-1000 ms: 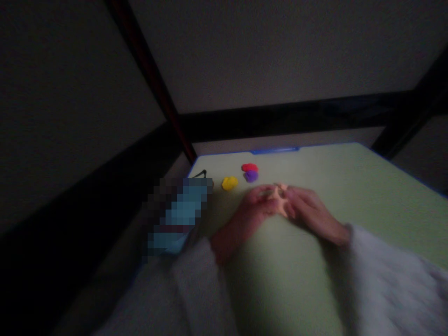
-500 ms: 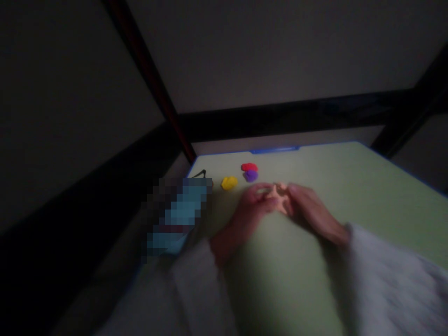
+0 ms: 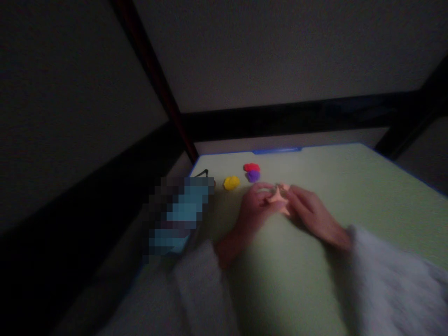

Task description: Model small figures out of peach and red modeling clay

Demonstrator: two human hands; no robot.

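Observation:
My left hand (image 3: 255,205) and my right hand (image 3: 310,212) meet over a green mat (image 3: 367,196). Between their fingertips they pinch a small orange, star-like piece (image 3: 279,198), soft-looking and dim in the low light. Both hands have their fingers curled onto it. Just beyond the hands lie a yellow lump (image 3: 231,183), a red lump (image 3: 251,167) and a purple lump (image 3: 253,175), all resting on the mat and untouched. White fuzzy sleeves cover both forearms.
A blurred blue object (image 3: 178,214) lies at the mat's left edge. A blue rim (image 3: 276,150) runs along the mat's far side. Dark wooden beams (image 3: 294,116) and a slanted post (image 3: 157,88) frame the wall behind. The scene is very dark.
Both hands have kept working the orange piece with only small finger shifts. My left forearm has slid slightly right and the view has drifted a little.

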